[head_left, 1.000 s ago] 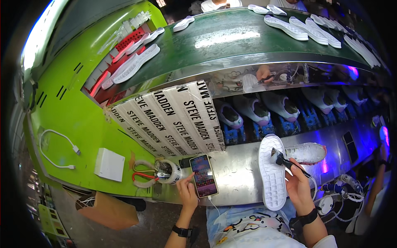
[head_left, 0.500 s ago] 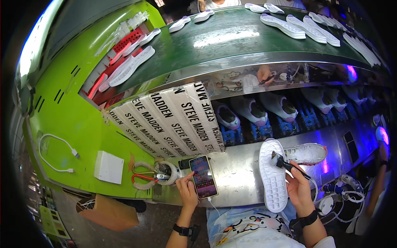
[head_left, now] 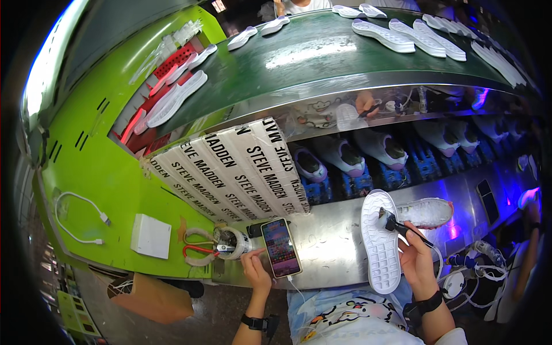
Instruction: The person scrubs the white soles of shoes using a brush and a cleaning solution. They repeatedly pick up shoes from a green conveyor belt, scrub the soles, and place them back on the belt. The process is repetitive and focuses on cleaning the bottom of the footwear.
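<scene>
In my right hand (head_left: 418, 261) is a black-handled brush (head_left: 397, 225) with a thin hose or cord running from it. Its bristles touch the upper part of a white shoe sole (head_left: 382, 253), which lies lengthwise on the metal bench and reaches its front edge. Another sole (head_left: 426, 213), whitish and tilted, lies just beyond the brush. My left hand (head_left: 256, 271) is beside a smartphone (head_left: 281, 248) with a lit, colourful screen. Its index finger points out at the phone's left edge, and the hand holds nothing visible.
A printed carton (head_left: 230, 172) stands behind the phone. Left of it are tape rolls (head_left: 236, 242) and red-handled scissors (head_left: 192, 251). Shoes (head_left: 379, 148) ride on blue holders under a green conveyor (head_left: 322, 43) carrying white soles. Tangled tubing (head_left: 483, 270) is at right; a white box (head_left: 151, 236) sits left.
My left hand has drawn back from the phone screen to its left edge. The brush stays at nearly the same spot on the sole. The view has shifted slightly.
</scene>
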The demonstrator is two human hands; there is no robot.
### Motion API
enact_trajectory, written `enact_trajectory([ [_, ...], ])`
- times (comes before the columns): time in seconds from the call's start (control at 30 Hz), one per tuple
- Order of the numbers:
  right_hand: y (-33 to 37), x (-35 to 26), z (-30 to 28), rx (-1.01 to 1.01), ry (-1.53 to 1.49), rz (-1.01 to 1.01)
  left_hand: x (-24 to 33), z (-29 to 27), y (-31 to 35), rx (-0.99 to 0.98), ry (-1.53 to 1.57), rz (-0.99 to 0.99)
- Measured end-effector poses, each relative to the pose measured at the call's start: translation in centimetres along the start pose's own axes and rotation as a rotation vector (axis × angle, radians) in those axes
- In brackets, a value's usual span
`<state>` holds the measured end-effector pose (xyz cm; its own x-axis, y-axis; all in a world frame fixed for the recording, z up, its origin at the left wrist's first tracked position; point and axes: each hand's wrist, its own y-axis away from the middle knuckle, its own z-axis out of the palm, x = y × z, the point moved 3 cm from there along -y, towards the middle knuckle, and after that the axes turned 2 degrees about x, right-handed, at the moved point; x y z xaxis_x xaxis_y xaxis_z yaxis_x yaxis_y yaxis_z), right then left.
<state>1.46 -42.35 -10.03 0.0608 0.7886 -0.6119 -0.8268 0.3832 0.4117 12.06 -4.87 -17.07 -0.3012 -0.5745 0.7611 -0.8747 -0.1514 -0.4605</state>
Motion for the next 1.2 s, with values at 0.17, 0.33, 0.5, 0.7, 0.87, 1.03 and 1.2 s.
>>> enact_trajectory([
  [0.17,-0.1,0.1,-0.1,-0.01,0.001,0.002,0.1,0.3,-0.1,0.021,0.013,0.041],
  [0.33,-0.1,0.1,-0.2,-0.022,0.011,0.007,2.1,1.0,-1.3,-0.111,0.093,-0.031],
  [0.5,0.8,-0.1,3.4,-0.085,-0.044,-0.019,11.7,5.5,-4.3,-0.817,0.682,-0.483],
  [0.7,0.8,-1.4,7.2,-0.11,0.018,-0.253,18.3,14.1,0.2,-1.197,1.944,-1.031],
  [0.87,1.8,-4.7,8.1,0.023,0.814,-0.949,19.2,16.8,2.3,-1.252,1.938,-0.932],
  [1.03,3.8,-2.8,7.4,-0.508,1.13,-0.93,14.5,17.2,3.7,-1.133,2.011,-1.348],
  [1.2,3.6,-3.0,6.2,-0.496,1.231,-0.943,15.3,15.8,3.6,-1.128,1.768,-1.136],
])
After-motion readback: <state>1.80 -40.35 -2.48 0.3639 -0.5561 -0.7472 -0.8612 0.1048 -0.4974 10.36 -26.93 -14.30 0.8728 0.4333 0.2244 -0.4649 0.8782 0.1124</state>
